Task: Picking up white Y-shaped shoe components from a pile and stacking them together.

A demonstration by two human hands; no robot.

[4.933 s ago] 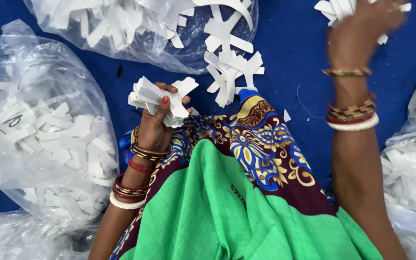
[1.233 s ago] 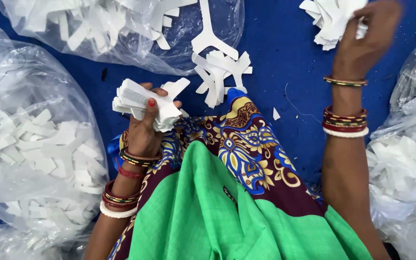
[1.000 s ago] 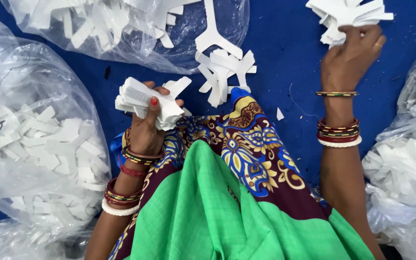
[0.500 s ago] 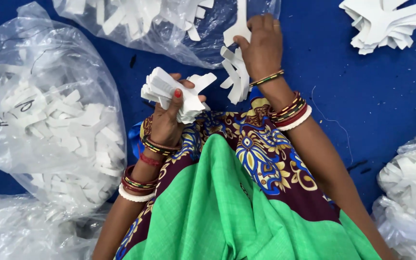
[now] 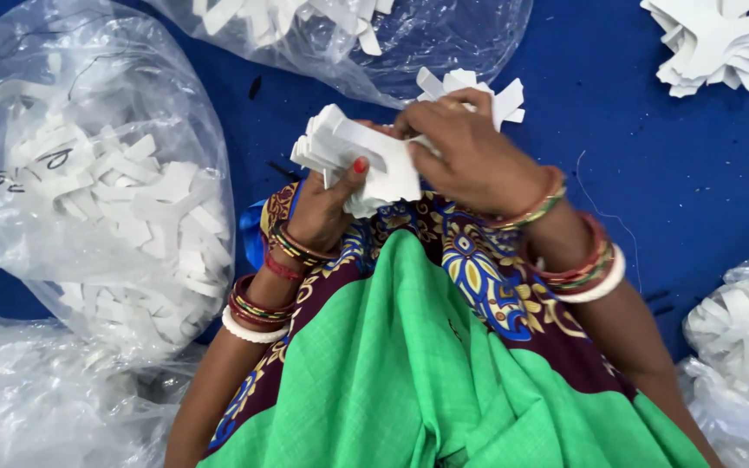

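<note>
My left hand (image 5: 327,204) grips a thick stack of white cut-out pieces (image 5: 348,154) above my lap. My right hand (image 5: 470,156) has come up against that stack and holds a white piece at its right side, fingers closed on it. Just beyond my right hand a small pile of the same white pieces (image 5: 496,91) lies on the blue cloth (image 5: 617,147). Both wrists carry several bangles. My lap is draped in green and patterned fabric (image 5: 444,347).
A clear plastic bag of white pieces (image 5: 114,217) sits at my left. Another clear bag (image 5: 366,26) lies ahead at the top. A fanned stack of white pieces (image 5: 721,43) rests at the upper right. More clear bags (image 5: 739,347) crowd the right edge.
My right hand left the fanned stack at the upper right, swung left to the small pile ahead, and now meets the stack in my left hand with a piece.
</note>
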